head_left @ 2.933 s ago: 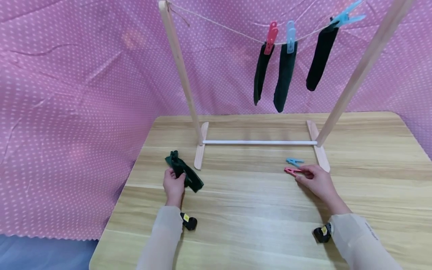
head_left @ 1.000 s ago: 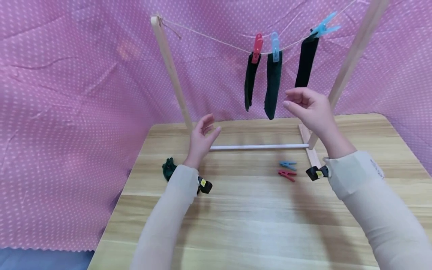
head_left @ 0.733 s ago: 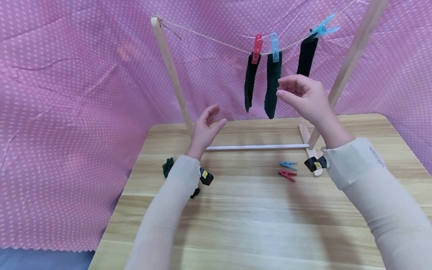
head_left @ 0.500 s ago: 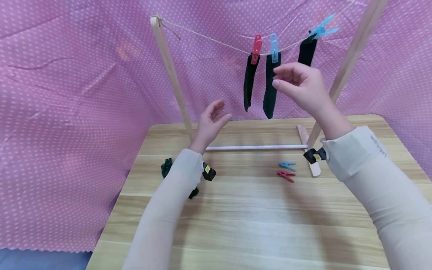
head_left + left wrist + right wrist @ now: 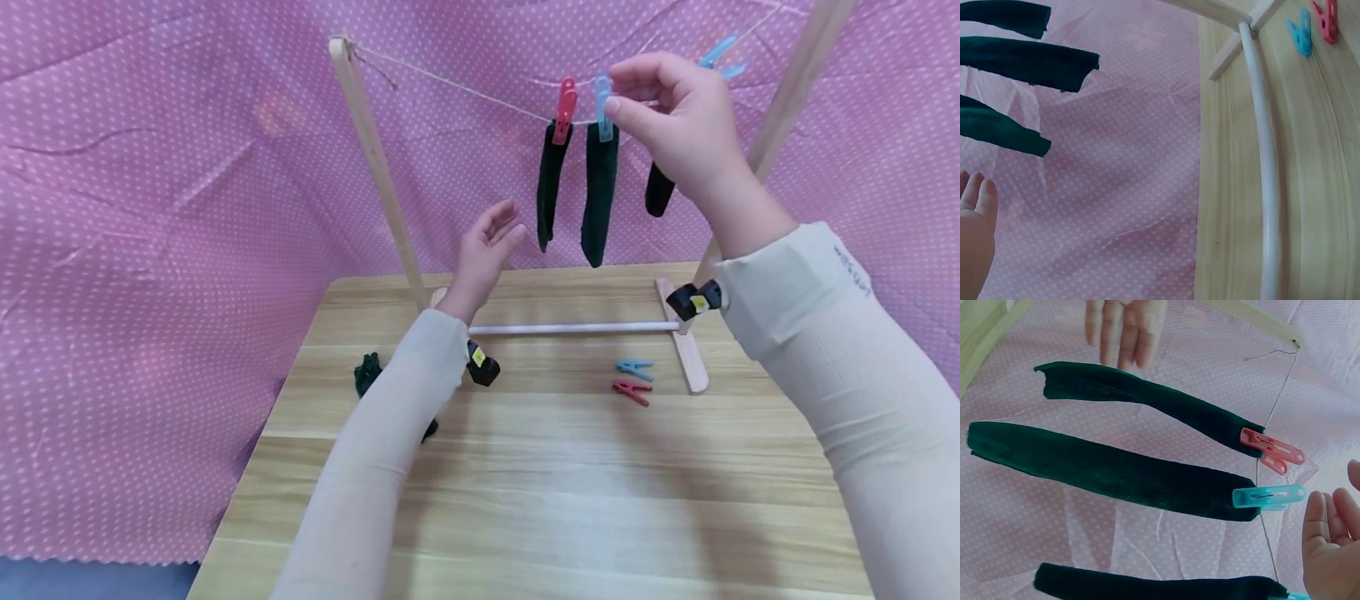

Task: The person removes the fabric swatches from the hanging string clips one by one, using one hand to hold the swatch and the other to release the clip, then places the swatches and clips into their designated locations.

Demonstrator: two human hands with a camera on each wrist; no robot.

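Three dark green, sock-like cloth strips hang from the string. A red clothespin [image 5: 1272, 450] clips the left strip [image 5: 552, 187], a light blue clothespin [image 5: 1269, 497] the middle strip [image 5: 599, 196]. Another blue clothespin [image 5: 722, 58] is at the right strip [image 5: 658, 190], partly behind my right hand [image 5: 690, 117]. That hand holds nothing; its loosely bent fingers are beside the middle clothespin, with a gap visible in the right wrist view. My left hand [image 5: 480, 254] is raised left of the left strip's lower end, fingers relaxed, not touching it.
A wooden stand with a left post [image 5: 378, 167] and right post [image 5: 798, 83] carries the string; a white rod [image 5: 570, 328] joins its feet. A blue clothespin [image 5: 634, 367] and a red clothespin [image 5: 632, 390] lie on the table [image 5: 570, 500]. Crumpled dark green cloth [image 5: 367, 372] lies partly under my left arm.
My left hand let go of the cloth on the table and my right hand released the red clothespin there. Both have risen to the hanging strips, the right hand higher, up to the string.
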